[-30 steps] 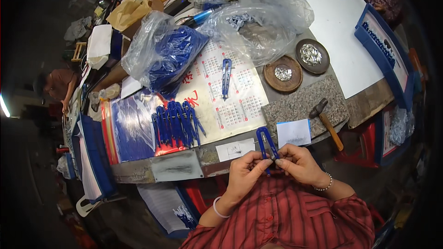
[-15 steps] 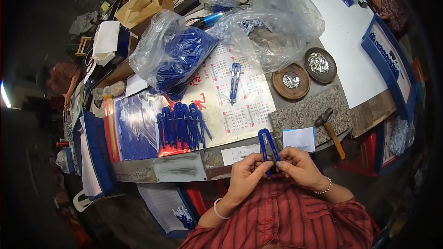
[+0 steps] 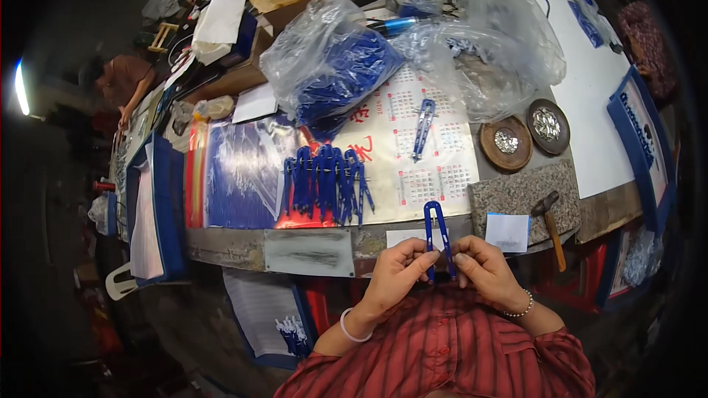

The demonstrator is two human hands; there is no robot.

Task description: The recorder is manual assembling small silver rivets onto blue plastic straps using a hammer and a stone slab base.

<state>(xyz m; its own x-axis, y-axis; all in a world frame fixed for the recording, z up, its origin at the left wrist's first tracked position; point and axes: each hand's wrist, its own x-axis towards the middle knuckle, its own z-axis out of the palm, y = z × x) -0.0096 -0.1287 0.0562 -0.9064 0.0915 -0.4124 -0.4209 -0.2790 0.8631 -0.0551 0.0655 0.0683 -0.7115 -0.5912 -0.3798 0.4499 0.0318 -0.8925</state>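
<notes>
My left hand (image 3: 400, 271) pinches one leg of a blue two-legged plastic piece shaped like a drawing compass (image 3: 433, 211). The fingers of my right hand (image 3: 487, 273) are closed on its other leg. Its rounded end points away from me, and the leg ends lie partly hidden by my fingers. Beyond my hands, a similar blue compass-shaped piece (image 3: 423, 133) lies alone on a printed calendar sheet (image 3: 442, 199). To the left, several more are bunched in a row (image 3: 324, 184). A small white paper (image 3: 402, 236) lies just behind the held piece.
A hammer (image 3: 549, 221) rests on a granite slab (image 3: 520, 191) beside a paper pad (image 3: 507, 234). Two round dishes (image 3: 484, 149) hold small metal parts. Plastic bags (image 3: 339, 66) fill the far side. Blue trays (image 3: 173, 214) stand left and right; another person (image 3: 124, 81) is far left.
The whole view has shifted, so the table's things appear farther right. Between my fingers the compass-shaped piece has turned slightly, and both legs show more plainly. Both hands keep their hold.
</notes>
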